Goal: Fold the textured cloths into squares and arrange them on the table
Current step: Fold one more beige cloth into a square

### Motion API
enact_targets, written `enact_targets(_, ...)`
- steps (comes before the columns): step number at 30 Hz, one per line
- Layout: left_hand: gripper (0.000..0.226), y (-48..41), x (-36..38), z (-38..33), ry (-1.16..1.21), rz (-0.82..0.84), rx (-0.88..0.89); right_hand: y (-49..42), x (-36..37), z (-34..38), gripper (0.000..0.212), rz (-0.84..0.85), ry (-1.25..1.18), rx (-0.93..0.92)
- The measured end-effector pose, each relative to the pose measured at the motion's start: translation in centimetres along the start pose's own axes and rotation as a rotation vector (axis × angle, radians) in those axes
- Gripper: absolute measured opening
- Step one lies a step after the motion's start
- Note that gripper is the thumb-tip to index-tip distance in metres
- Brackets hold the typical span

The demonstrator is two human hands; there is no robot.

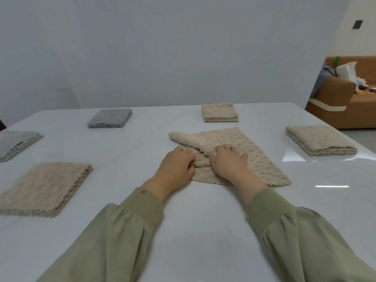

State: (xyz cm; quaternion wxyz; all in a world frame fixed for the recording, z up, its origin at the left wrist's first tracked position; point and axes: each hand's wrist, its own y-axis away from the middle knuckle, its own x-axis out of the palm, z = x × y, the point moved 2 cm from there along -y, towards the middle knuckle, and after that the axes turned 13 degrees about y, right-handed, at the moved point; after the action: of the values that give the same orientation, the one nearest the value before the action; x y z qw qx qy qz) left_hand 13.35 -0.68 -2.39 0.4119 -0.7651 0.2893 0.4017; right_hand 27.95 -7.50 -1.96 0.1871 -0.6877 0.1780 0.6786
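Beige cloth (234, 139) mid-counter (183, 210), half-folded. Left hand (175, 165) fingers curl onto its bunched near edge, likely to draw the fold over. Right hand (230, 161) fingers spread flat, pinning it. Folded squares (219, 112) lie around it.

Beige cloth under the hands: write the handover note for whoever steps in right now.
Left hand grips bunched fabric at the near-left of the half-folded beige cloth. Right hand presses flat on it.
The cloth lies mid-table, with one flap turned over and not yet square.
Done: five folded squares lie around it: far-left grey square, back grey square, near-left beige square, back beige square, right beige square.
Left: fold this cloth into a square and place it.
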Motion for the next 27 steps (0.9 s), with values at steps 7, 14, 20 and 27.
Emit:
enact_targets(7, 0.01, 6.2, -5.8, 5.6, 0.023, -0.017, -0.221, 1.7, 0.0, 8.3, 0.048, -0.12, -0.051, -0.146)
enact_targets(14, 0.03, 7.9, -8.3, 7.0, 0.172, -0.21, -0.319, 1.8, -1.0, 6.8, 0.05, -0.31, -0.074, -0.218)
enact_targets(20, 0.06, 7.2, -5.3, 4.7, 0.001, 0.297, -0.306, 1.2, 0.9, 6.4, 0.062, 0.004, 0.112, -0.325)
enact_targets(27, 0.047, 6.6, -5.9, 4.8, 0.002, 0.101, -0.259, 2.8, 0.7, 6.6, 0.068, 0.051, 0.186, -0.38)
